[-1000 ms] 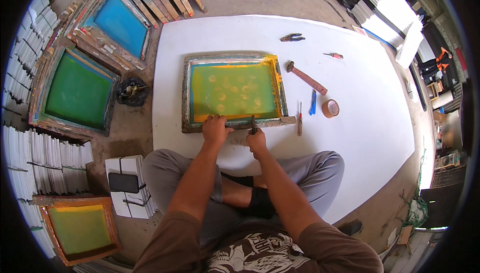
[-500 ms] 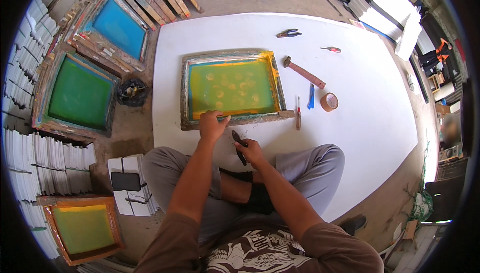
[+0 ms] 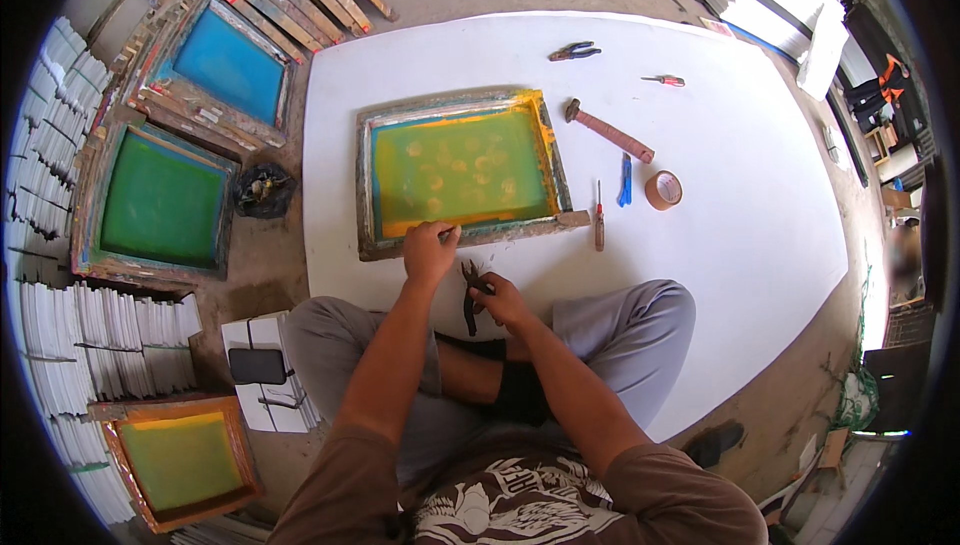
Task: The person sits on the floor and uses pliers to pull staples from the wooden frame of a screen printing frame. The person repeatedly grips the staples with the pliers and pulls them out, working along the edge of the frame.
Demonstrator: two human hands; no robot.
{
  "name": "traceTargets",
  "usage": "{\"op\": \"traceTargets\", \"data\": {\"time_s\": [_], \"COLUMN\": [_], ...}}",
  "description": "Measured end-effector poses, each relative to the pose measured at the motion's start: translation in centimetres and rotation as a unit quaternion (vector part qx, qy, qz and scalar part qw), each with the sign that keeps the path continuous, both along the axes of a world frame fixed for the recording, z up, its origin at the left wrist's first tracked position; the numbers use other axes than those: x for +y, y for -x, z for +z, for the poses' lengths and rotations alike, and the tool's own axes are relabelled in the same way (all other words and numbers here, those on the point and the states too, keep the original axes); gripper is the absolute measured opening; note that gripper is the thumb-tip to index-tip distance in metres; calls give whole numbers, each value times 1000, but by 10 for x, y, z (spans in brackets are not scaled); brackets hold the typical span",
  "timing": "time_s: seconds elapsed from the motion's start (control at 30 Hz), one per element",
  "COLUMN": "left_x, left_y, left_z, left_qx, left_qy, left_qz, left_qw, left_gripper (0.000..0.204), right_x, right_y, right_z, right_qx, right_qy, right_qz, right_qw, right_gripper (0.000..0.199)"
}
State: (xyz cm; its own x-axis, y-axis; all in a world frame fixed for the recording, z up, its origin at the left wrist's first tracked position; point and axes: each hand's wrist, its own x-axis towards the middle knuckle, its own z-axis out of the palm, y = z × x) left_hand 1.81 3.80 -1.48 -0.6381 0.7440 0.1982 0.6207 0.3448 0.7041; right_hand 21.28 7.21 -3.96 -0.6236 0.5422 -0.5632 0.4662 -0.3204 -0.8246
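On the white sheet [image 3: 730, 275] in front of me lies a silk-screen frame [image 3: 480, 233] with yellow-green mesh and a worn wooden rim. My left hand [image 3: 430, 253] is at the rim's near side, its thumb and fingers pinched together; whatever is between them is too small to make out. Just right of it, my right hand [image 3: 503, 300] grips black pliers [image 3: 471, 303] by the handles, the parted jaws pointing toward the frame. Small dark bits lie on the sheet near the jaws.
To the frame's right lie a hammer [image 3: 612, 135], a blue cutter knife [image 3: 625, 181], a tape roll [image 3: 663, 190] and a screwdriver [image 3: 599, 217]. Farther off are other pliers [image 3: 574, 51] and a red-handled screwdriver [image 3: 665, 80]. More screens [image 3: 165, 200] and paper stacks [image 3: 100, 335] line the left.
The jaws of the pliers in my right hand have parted and the handles have swung more upright. My left thumb and fingers have drawn together at the rim. The view has shifted slightly.
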Motion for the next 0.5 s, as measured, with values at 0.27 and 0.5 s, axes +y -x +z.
{"op": "traceTargets", "data": {"time_s": [0.27, 0.5], "left_x": [0, -2], "left_y": [-7, -6], "left_z": [5, 32], "left_qx": [-146, -494], "left_qy": [36, 227], "left_qz": [-19, -40], "left_qw": [988, 838], "left_gripper": [36, 53], "right_x": [13, 18], "right_y": [-3, -7], "right_z": [26, 30], "right_qx": [-8, -3], "right_qy": [21, 63], "right_qz": [-17, -15], "right_qw": [1000, 998], "right_gripper": [33, 35]}}
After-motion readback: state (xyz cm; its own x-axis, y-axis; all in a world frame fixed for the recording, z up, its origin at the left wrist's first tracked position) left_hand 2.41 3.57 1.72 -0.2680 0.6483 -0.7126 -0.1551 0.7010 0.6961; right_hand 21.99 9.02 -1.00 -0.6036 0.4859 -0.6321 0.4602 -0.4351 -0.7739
